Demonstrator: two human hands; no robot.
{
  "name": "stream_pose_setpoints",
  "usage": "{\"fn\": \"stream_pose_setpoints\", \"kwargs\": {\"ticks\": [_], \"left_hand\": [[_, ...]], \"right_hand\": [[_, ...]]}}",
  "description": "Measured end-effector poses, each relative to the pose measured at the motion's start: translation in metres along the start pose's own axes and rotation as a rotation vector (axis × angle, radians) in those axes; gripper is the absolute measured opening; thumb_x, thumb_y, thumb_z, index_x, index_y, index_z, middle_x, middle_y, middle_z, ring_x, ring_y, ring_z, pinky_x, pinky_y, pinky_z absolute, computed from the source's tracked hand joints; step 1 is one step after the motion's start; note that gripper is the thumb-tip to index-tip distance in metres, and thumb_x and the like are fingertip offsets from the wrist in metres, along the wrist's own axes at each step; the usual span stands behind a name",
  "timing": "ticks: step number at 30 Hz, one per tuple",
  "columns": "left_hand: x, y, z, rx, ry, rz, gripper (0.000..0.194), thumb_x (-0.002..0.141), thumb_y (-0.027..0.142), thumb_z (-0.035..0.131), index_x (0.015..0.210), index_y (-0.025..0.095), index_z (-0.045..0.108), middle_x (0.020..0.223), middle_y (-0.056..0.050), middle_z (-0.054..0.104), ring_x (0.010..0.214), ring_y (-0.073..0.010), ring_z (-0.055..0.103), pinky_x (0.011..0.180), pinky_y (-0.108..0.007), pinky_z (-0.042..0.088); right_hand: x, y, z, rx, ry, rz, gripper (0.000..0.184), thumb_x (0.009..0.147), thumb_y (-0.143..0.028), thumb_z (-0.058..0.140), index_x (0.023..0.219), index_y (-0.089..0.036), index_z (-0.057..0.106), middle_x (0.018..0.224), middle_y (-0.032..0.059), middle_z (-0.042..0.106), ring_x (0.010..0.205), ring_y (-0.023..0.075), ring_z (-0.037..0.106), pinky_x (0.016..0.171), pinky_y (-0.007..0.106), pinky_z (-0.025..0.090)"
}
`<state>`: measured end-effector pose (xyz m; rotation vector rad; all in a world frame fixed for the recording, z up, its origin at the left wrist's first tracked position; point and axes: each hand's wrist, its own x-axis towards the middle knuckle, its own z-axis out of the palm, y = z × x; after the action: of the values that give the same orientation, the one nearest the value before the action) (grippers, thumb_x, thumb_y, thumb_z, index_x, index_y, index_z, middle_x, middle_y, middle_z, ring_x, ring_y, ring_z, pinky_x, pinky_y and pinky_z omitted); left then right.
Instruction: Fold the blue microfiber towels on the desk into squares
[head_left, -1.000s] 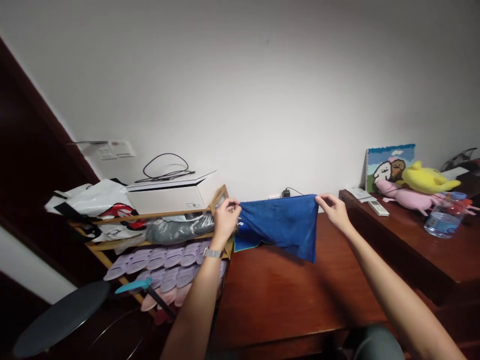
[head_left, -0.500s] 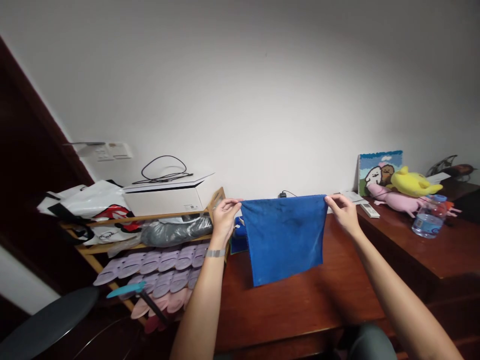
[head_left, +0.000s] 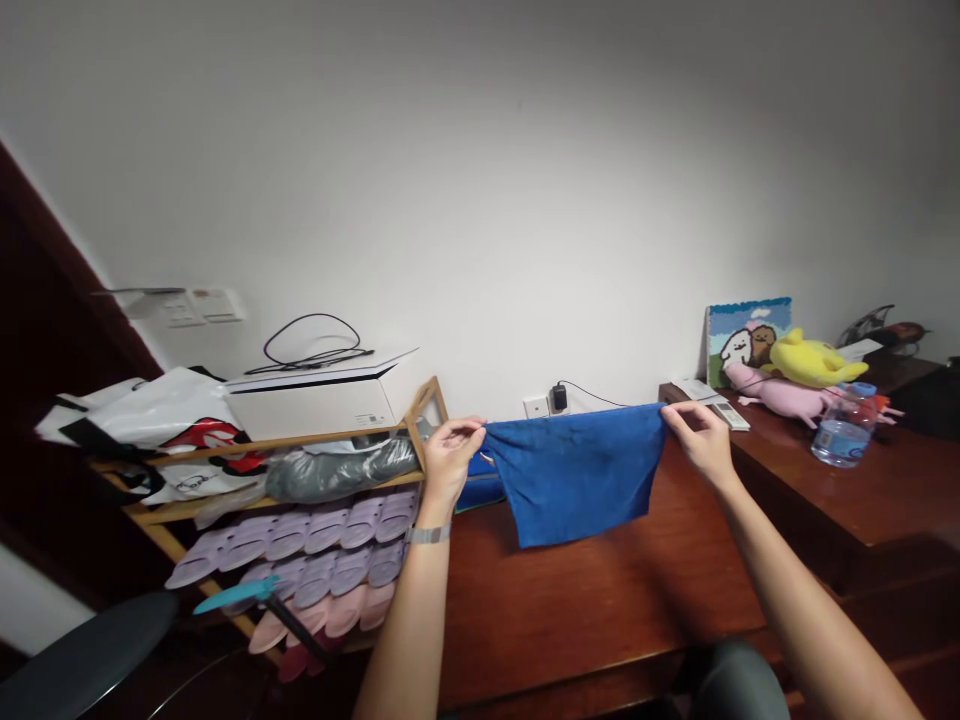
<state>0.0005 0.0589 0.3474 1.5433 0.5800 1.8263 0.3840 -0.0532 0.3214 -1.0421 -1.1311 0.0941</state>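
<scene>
Blue cloth point(head_left: 589, 475) suspended above brown table point(head_left: 540, 610); upper corners pinched, 1 by left hand point(head_left: 450, 458), 1 by right hand point(head_left: 703, 440). Long axis stretched crosswise between the 2, lower edge left free; neither nearer.

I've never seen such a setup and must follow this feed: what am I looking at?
There's no machine: these are a person's bare left hand and right hand, seen by a camera worn on the head. Each pinches an upper corner of a blue cloth hanging between them above a brown table. Behind it, partly hidden, lies another blue item on the table. At left, a wooden rack holds slippers; at right, a bottle and plush toys sit on another brown surface.
</scene>
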Motion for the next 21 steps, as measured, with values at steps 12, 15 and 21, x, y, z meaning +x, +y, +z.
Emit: {"fn": "stream_pose_setpoints", "kwargs": {"ticks": [12,15,21], "left_hand": [[-0.002,0.003,0.003,0.003,-0.008,-0.062,0.035,0.06,0.042,0.096,0.075,0.019,0.075,0.087,-0.006,0.079,0.084,-0.0193,0.074,0.08,-0.032,0.06],[-0.013,0.028,-0.001,-0.025,-0.006,-0.032,0.03,0.062,0.037,0.095,0.075,0.02,0.075,0.085,-0.004,0.078,0.085,-0.0188,0.073,0.082,-0.031,0.059],[-0.029,0.051,-0.011,-0.02,-0.003,-0.066,0.023,0.069,0.03,0.091,0.081,0.021,0.075,0.088,-0.003,0.078,0.089,-0.0193,0.073,0.083,-0.029,0.058]], "right_hand": [[-0.01,-0.001,-0.01,-0.104,-0.041,-0.094,0.039,0.087,-0.059,0.073,0.084,-0.02,0.073,0.08,0.0027,0.074,0.077,0.0185,0.068,0.076,0.032,0.056],[-0.017,-0.024,-0.019,-0.098,-0.029,-0.164,0.033,0.089,-0.053,0.074,0.08,-0.021,0.072,0.077,0.0016,0.072,0.072,0.0172,0.066,0.073,0.03,0.056],[-0.029,-0.044,-0.031,-0.099,0.011,-0.174,0.029,0.088,-0.049,0.077,0.08,-0.022,0.072,0.078,0.0016,0.072,0.073,0.0168,0.066,0.07,0.028,0.055]]}}
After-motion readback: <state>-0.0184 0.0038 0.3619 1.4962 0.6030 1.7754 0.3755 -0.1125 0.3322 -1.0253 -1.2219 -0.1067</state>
